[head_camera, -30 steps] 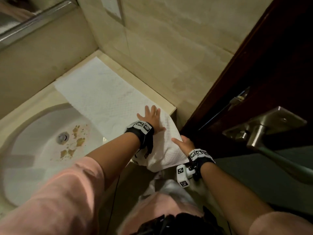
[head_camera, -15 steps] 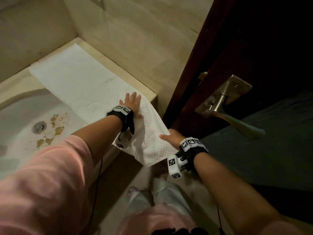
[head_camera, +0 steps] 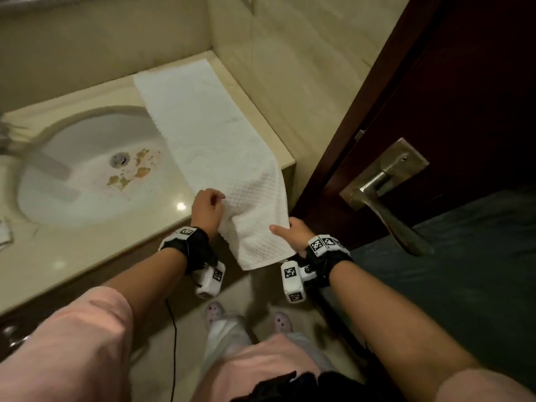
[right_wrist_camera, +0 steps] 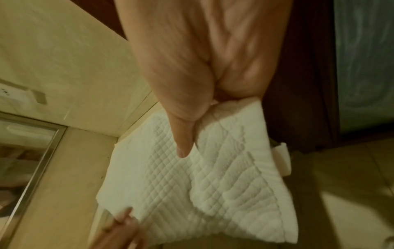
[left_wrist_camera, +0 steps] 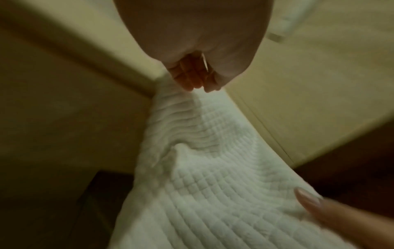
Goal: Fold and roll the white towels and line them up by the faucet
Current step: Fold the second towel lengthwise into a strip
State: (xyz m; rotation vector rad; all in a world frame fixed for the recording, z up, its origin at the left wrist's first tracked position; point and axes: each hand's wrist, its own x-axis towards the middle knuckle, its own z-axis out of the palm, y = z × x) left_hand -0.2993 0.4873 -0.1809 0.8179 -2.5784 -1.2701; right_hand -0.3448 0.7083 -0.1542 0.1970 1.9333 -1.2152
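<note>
A white waffle-checked cotton towel (head_camera: 220, 146) lies on the beige marble table (head_camera: 87, 245). Rust-brown stains blotch the round white sink (head_camera: 87, 175). The wooden door (head_camera: 464, 82) is dark red-brown, its metal lever handle (head_camera: 385, 192) dull brass.

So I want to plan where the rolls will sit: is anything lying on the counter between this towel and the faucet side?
The white towel lies along the counter, its near end held by the left hand and right hand. Between it and the blurred faucet at far left lies only the sink basin; no loose item shows there.
</note>
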